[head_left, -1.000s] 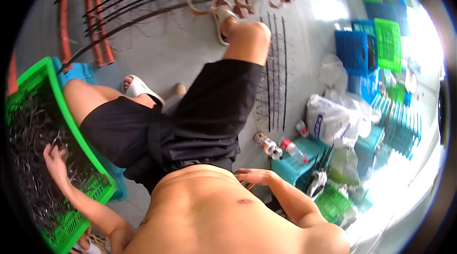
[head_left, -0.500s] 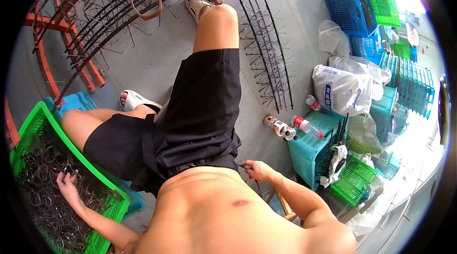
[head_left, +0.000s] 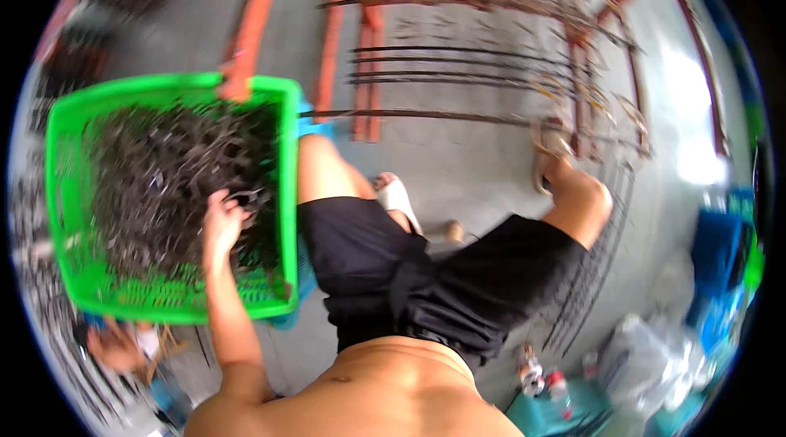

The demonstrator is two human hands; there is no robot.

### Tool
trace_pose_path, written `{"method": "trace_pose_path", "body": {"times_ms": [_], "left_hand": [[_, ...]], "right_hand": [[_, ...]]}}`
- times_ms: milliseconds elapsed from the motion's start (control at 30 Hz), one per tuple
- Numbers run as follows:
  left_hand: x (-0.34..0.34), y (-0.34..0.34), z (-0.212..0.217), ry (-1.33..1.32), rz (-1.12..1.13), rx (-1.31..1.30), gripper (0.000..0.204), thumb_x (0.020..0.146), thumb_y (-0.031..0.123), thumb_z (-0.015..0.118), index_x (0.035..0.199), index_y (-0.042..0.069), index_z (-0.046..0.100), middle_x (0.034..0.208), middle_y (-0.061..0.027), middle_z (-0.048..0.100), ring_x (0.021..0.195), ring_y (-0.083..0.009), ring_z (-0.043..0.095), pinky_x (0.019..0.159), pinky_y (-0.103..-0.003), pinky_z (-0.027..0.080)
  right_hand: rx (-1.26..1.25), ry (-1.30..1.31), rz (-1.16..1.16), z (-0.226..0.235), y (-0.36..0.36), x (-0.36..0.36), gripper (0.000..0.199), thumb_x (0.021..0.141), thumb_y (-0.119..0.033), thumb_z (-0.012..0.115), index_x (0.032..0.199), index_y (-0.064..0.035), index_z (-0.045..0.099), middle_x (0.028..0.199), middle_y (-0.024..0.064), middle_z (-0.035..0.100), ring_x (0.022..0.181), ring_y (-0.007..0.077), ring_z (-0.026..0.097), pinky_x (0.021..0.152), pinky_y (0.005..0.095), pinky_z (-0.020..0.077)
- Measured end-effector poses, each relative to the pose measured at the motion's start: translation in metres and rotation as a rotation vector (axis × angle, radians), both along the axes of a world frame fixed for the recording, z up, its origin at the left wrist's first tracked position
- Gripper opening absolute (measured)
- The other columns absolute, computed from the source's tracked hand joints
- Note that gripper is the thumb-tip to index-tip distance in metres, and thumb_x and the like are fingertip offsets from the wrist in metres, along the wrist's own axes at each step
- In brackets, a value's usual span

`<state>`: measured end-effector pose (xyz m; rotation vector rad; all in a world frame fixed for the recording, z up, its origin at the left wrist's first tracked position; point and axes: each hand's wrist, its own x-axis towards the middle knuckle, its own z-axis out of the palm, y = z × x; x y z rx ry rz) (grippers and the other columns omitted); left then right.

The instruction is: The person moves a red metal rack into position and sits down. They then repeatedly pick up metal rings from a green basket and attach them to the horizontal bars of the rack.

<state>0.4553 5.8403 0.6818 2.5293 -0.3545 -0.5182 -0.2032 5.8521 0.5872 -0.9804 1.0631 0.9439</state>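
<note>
Nearest, a bare torso and black shorts, seated, with the green basket just to the left of the left thigh. Rising from the lower edge along the basket's near right corner, the left forearm, ending in the left hand inside the basket, laid on the heap of dark bent metal wire pieces. Fingers curled down into the tangle near the basket's right wall, apparently pinching a thin looped piece at the fingertips; grip not sharp enough to call firm. Bulk of the heap lying ahead and to the left of that hand, filling the basket toward its far left corner, pieces jumbled with no single long axis to read. Left hand plainly the nearer one to the basket; right hand out of view, state impossible to tell. Beyond the basket's right side, a bent knee and a foot in a white sandal. Farther, past the basket's far rim, orange-red steel frames on the grey floor, with long dark rods running left to right across them.
</note>
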Motion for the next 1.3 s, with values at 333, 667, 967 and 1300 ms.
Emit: {"method": "trace_pose_path", "body": {"times_ms": [333, 667, 967, 1300], "left_hand": [[-0.021, 0.019, 0.060, -0.302, 0.110, -0.083, 0.024, 0.079, 0.007, 0.056, 0.102, 0.001, 0.057, 0.077, -0.0102, 0.064, 0.068, -0.0164, 0.063, 0.062, -0.028, 0.049], [-0.084, -0.040, 0.068, -0.167, 0.013, -0.906, 0.021, 0.086, 0.002, 0.047, 0.104, 0.001, 0.059, 0.070, -0.0004, 0.053, 0.056, -0.0038, 0.042, 0.049, -0.018, 0.033], [-0.107, -0.111, 0.058, 0.446, -0.125, -1.460, 0.019, 0.087, 0.004, 0.048, 0.105, 0.002, 0.055, 0.067, -0.0017, 0.047, 0.052, -0.0074, 0.038, 0.062, -0.024, 0.041], [-0.125, -0.146, 0.035, 0.239, 0.152, -1.482, 0.019, 0.091, 0.004, 0.044, 0.107, 0.002, 0.054, 0.078, -0.0030, 0.051, 0.054, -0.0058, 0.038, 0.064, -0.024, 0.043]], "right_hand": [[0.275, -0.336, 0.517, 0.006, -0.228, -0.013, 0.035, 0.088, -0.036, 0.054, 0.104, -0.0058, 0.063, 0.090, 0.0081, 0.064, 0.082, 0.0155, 0.060, 0.074, 0.0287, 0.0481], [-0.450, -1.232, -0.322, 0.120, -0.271, 0.402, 0.031, 0.091, -0.020, 0.052, 0.117, -0.0017, 0.050, 0.104, 0.0103, 0.049, 0.097, 0.0211, 0.053, 0.085, 0.0295, 0.0433], [0.570, -1.165, -0.325, 0.043, -0.258, 0.432, 0.076, 0.088, -0.065, 0.024, 0.123, -0.0012, 0.046, 0.113, 0.0182, 0.055, 0.111, 0.0298, 0.050, 0.096, 0.0427, 0.0371], [0.791, -1.117, -0.492, 0.078, -0.251, 0.311, 0.078, 0.080, -0.051, 0.060, 0.129, 0.0053, 0.037, 0.091, 0.0096, 0.052, 0.060, 0.0069, 0.045, 0.043, 0.0150, 0.0270]]}}
